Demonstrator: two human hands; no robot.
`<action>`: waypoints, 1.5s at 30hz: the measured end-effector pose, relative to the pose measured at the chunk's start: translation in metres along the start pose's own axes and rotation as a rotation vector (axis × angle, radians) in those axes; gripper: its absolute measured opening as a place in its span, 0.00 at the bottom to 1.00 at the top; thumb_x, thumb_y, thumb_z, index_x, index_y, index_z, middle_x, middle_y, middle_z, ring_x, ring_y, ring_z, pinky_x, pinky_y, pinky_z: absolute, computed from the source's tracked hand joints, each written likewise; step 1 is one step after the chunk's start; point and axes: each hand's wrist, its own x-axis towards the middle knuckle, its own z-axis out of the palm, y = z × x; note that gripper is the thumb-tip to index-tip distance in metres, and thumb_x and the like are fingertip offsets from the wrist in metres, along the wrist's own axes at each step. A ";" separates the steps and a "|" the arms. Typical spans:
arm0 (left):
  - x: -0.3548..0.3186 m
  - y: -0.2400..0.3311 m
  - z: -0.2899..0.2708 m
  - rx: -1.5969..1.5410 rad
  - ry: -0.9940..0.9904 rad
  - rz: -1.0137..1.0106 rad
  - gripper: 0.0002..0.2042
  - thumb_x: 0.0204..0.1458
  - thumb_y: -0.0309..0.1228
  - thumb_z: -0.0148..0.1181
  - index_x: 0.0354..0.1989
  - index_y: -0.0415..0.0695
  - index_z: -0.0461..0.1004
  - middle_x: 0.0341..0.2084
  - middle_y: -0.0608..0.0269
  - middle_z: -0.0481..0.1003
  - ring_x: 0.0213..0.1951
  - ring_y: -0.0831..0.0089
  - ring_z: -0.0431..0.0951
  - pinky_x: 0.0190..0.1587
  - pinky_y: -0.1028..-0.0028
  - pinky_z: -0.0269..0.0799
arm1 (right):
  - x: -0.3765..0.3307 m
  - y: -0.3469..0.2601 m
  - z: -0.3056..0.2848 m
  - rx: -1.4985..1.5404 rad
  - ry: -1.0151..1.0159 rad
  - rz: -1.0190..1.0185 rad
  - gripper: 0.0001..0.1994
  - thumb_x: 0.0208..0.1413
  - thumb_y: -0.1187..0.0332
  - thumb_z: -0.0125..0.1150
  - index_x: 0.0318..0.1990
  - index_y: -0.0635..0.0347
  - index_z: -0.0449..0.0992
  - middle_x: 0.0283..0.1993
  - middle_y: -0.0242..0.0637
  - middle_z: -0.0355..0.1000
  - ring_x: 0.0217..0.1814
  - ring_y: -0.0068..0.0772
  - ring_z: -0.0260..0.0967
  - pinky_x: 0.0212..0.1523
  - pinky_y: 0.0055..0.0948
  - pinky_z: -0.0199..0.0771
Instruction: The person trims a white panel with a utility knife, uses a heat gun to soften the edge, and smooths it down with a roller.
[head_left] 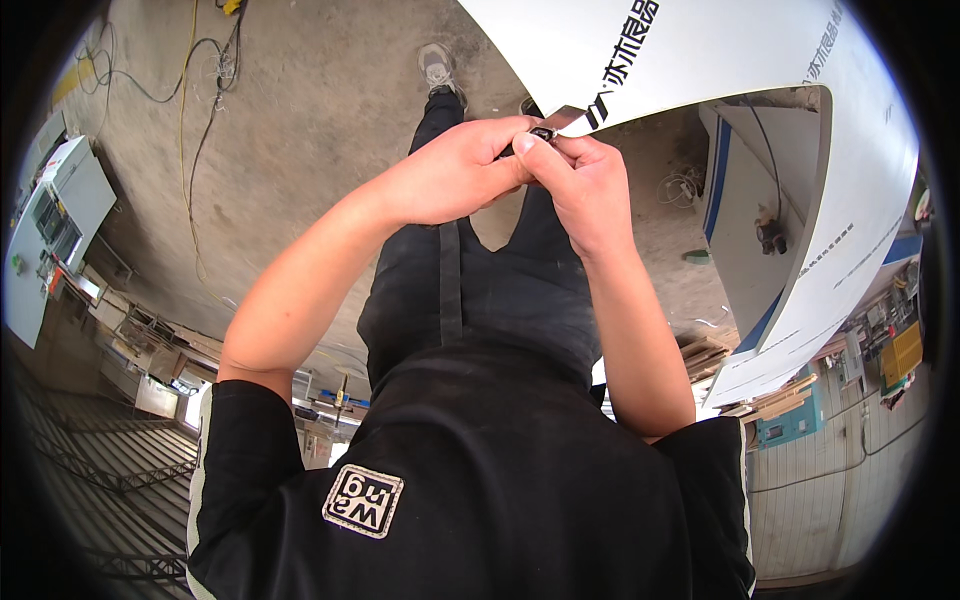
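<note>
Both hands meet in front of my legs around a knife (545, 132) with a black handle and a broad, shiny metal blade. My left hand (455, 170) is closed round the handle, and most of that handle is hidden in its fingers. My right hand (592, 190) is closed too, its thumb pressed against the knife where blade and handle join. Its other fingers curl below the near corner of a large white sheet (690, 55) with dark printing. The blade lies right at that corner; whether it touches the sheet, I cannot tell.
The white sheet reaches across the upper right and curves down the right side. Beneath it, a white and blue panel (760, 220) stands on the concrete floor (310, 90). Cables (190, 110) trail over the floor at left, near a grey machine (65, 215). Wooden strips (785, 398) lie at lower right.
</note>
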 end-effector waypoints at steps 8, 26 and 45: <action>0.007 -0.016 0.008 0.118 0.029 0.158 0.14 0.69 0.35 0.56 0.57 0.39 0.74 0.31 0.71 0.74 0.32 0.82 0.71 0.37 0.76 0.70 | 0.000 -0.007 -0.011 -0.081 -0.032 -0.040 0.14 0.60 0.62 0.71 0.32 0.67 0.81 0.29 0.23 0.74 0.31 0.11 0.64 0.33 0.19 0.65; -0.008 -0.050 0.103 -0.160 0.306 0.213 0.14 0.67 0.40 0.60 0.47 0.40 0.72 0.28 0.66 0.73 0.32 0.77 0.71 0.39 0.70 0.72 | -0.033 -0.017 -0.064 -0.171 -0.085 -0.182 0.10 0.67 0.69 0.66 0.39 0.70 0.84 0.31 0.32 0.80 0.39 0.19 0.75 0.45 0.26 0.77; -0.137 -0.084 0.170 -0.334 0.650 0.404 0.11 0.70 0.37 0.57 0.51 0.44 0.71 0.22 0.72 0.67 0.19 0.82 0.65 0.22 0.75 0.64 | -0.014 0.053 -0.212 -0.940 -0.054 -0.499 0.31 0.65 0.47 0.62 0.66 0.61 0.74 0.62 0.56 0.77 0.65 0.54 0.75 0.66 0.43 0.72</action>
